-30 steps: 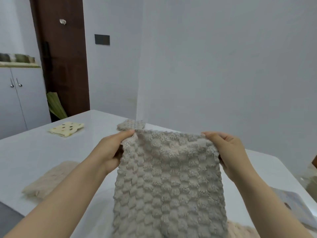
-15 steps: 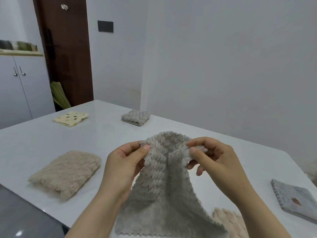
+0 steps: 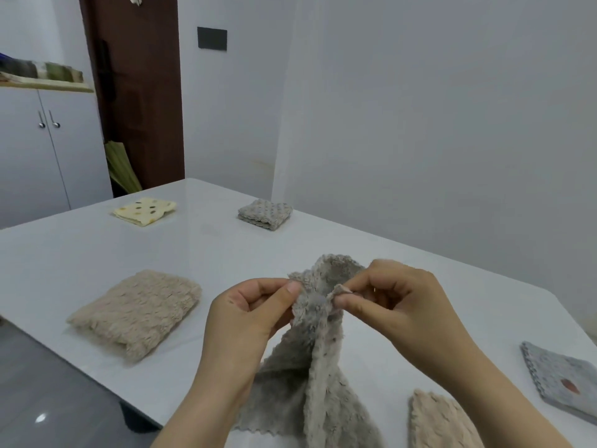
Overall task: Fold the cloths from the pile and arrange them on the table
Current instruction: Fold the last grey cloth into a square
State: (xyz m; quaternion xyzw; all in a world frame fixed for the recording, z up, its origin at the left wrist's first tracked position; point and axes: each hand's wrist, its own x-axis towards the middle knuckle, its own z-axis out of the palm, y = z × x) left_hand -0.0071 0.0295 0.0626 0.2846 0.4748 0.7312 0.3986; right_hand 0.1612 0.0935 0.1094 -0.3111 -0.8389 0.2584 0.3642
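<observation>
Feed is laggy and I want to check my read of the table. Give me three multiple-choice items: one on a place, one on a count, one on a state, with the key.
1. Where on the table does the yellow spotted cloth lie?
A. far left
B. near right edge
C. centre

2. How many cloths lie on it unheld?
A. three
B. five
C. seven

3. How is the held grey cloth gripped?
A. left hand and right hand both pinch its top edge
B. by one hand only
C. draped over a wrist

Key:
1 A: it sits at the far left, towards the door.
2 B: the yellow one, folded grey cloth, fluffy beige cloth, red-spotted grey cloth, near beige cloth.
3 A: thumb and fingers of each hand close on the top edge.
</observation>
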